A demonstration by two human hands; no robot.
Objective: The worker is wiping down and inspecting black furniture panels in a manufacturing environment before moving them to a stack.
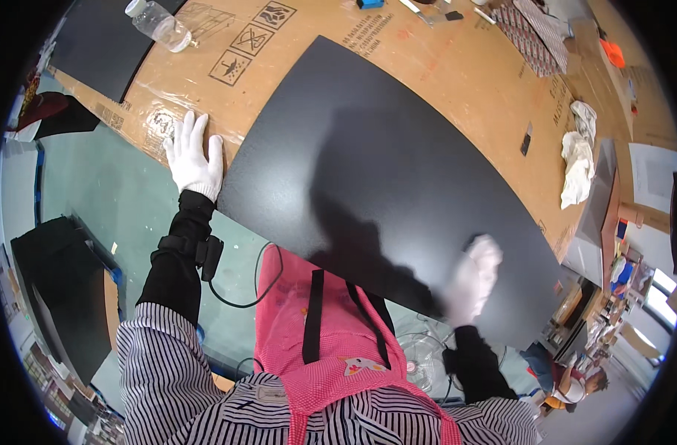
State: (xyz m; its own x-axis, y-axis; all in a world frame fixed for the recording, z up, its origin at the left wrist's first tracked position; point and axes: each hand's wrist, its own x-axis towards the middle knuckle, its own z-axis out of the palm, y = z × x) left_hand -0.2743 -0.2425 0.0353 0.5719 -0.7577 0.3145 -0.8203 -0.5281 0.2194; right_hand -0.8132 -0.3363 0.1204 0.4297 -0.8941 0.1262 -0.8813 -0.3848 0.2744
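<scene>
A large, flat matt-black panel (pixel 383 178) lies on the cardboard-covered table in front of me, with my shadow falling across it. My left hand (pixel 192 156), in a white glove, rests with fingers spread on the cardboard at the panel's left edge and holds nothing. Over the panel's right part, near its front edge, is my right hand (pixel 473 280), also white-gloved. Motion smears its fingers, so I cannot make out whether they hold anything or press on the surface.
Brown cardboard (pixel 435 52) covers the table. A clear bottle (pixel 160 26) lies at the far left near another dark panel (pixel 105 44). To the right are a small black-bladed tool (pixel 527 139), a white cloth (pixel 578 156) and patterned fabric (pixel 530 37). Another person (pixel 572 387) is at the lower right.
</scene>
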